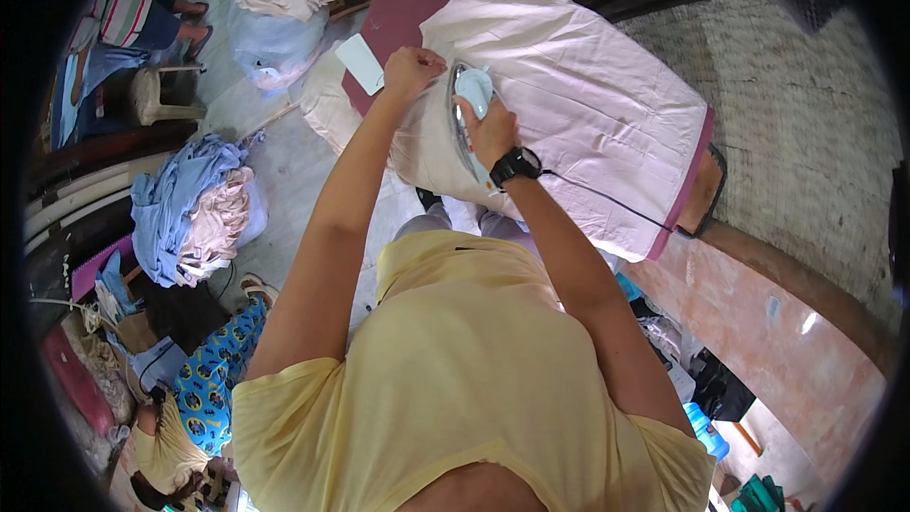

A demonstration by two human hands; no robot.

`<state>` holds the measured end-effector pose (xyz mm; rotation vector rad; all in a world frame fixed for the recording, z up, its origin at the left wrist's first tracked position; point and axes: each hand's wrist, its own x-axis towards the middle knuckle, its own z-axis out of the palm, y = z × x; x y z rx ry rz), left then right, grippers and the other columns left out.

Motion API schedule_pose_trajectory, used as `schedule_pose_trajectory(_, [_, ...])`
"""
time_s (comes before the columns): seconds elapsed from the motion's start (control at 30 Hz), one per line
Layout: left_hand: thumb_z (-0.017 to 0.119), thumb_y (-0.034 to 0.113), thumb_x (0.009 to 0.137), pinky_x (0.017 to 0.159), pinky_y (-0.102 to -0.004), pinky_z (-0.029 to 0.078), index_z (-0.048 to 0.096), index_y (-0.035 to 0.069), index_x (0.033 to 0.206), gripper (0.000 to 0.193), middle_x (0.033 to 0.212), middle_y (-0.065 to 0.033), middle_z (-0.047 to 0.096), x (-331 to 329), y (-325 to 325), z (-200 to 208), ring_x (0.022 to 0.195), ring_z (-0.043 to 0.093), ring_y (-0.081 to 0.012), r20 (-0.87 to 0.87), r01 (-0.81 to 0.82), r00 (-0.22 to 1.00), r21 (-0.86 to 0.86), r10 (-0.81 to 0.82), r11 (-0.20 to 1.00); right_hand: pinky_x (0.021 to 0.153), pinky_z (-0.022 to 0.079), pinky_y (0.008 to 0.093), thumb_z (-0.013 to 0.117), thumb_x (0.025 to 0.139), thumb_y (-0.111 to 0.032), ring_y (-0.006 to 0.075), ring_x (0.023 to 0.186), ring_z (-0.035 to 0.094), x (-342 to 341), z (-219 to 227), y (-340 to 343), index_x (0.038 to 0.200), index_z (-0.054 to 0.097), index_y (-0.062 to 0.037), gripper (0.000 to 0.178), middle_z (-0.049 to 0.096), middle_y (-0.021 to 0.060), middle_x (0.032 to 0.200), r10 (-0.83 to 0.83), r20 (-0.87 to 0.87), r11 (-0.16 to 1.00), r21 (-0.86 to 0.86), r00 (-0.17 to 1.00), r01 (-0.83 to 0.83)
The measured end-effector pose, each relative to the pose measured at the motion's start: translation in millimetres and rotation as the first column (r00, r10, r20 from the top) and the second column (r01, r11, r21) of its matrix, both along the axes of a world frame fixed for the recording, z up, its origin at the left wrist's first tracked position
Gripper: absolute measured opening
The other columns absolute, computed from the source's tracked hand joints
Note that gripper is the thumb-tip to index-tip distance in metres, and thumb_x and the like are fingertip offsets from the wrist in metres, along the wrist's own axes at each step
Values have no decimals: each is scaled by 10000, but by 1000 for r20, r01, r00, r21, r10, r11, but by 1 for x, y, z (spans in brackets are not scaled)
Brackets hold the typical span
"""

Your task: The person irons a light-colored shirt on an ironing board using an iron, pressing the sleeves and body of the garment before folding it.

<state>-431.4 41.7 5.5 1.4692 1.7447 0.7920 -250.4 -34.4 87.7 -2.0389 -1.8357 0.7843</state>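
The iron (476,87) lay near the left end of a pale cloth (578,85), its soleplate down on the fabric. The right hand (495,139) was wrapped round its handle, a black watch (517,167) at the wrist. A dark cord (607,197) trailed across the cloth toward the right edge. From where I stood, the left hand (412,74) was just left of the iron, fingers curled over the cloth; I couldn't tell whether they pinched it. Under the cloth showed the maroon tabletop (403,14), with a flat white rectangle (360,64) beside the left wrist. Farther left sat a heap of blue and pinkish clothes (185,204), a clear plastic bag (275,49) and a beige stool (152,100).
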Motion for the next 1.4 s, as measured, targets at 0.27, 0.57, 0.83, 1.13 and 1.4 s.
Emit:
schedule_pose_trajectory(0.27, [780,204,724,661,-294,532,782,103,864,173,772,-70,735,-6,3,-14,707,699,-169,91,73,993,79,-80,994,753,528,489,614,816,-667,426,835,683,56,28,59,904,688,31,707,680,269,805,187,-49,977,-96,981,-191])
schedule_pose_trajectory(0.57, [746,283,825,719,-397,534,647,35,968,303,920,-122,670,34,-22,-1,870,663,-286,-258,52,966,295,28,954,785,521,442,282,881,-797,332,820,701,312,77,8,921,743,-74,858,705,170,756,-19,218,975,-211,976,66])
schedule_pose_trajectory(0.83, [631,414,912,738,-472,530,478,38,1095,445,1056,-174,579,87,-49,12,992,599,-379,-562,-98,792,268,238,958,913,476,523,278,976,-569,464,1032,618,413,43,13,1005,710,-28,693,660,298,1002,-46,423,990,-103,905,99])
schedule_pose_trajectory(1.13, [543,393,970,668,-498,521,473,56,1004,346,975,-175,630,82,-39,-4,826,651,-398,-440,-184,834,345,332,920,776,531,538,355,967,-434,450,802,663,432,22,13,852,708,-42,540,669,253,790,98,398,991,42,912,-125])
schedule_pose_trajectory(1.4, [569,374,956,680,-497,516,482,90,1020,303,1009,-136,638,82,-29,-1,852,652,-385,-509,-208,809,219,293,953,676,549,524,383,954,-392,416,691,661,464,8,22,742,668,-81,472,660,202,701,240,438,937,129,866,-325])
